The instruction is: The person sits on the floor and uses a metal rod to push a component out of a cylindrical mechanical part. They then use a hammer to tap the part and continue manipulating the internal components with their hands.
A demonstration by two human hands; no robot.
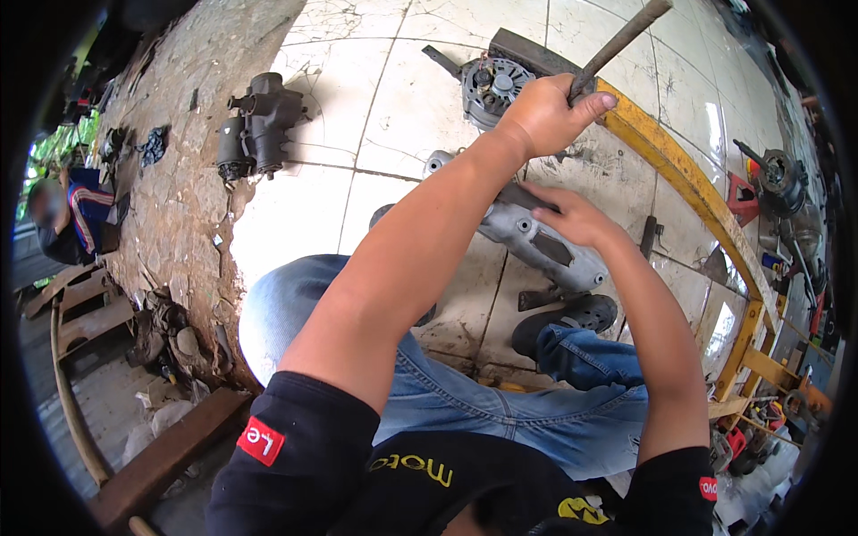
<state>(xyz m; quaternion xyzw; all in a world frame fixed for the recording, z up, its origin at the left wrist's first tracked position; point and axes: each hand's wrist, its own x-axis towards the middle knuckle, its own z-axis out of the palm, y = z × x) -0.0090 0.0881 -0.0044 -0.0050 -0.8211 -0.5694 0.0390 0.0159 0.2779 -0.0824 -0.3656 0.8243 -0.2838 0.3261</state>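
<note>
My left hand [559,116] is closed around a dark metal rod [626,40] that slants up and to the right. My left forearm crosses over the work and hides part of it. Below it, a grey cast-metal housing [545,246] with round bolt holes and an oblong opening lies on the tiles between my feet. My right hand [576,214] is wrapped around a dark cylindrical piece [523,196] at the housing's upper part. Whether that piece is loose or joined to the housing is hidden.
A round finned alternator-like part [500,85] lies beyond my left hand. A starter-motor-like part [259,125] sits on the left. A yellow metal frame [679,161] curves along the right, with tools beyond it. Another person [76,214] sits at far left. My dark clog [581,320] is beside the housing.
</note>
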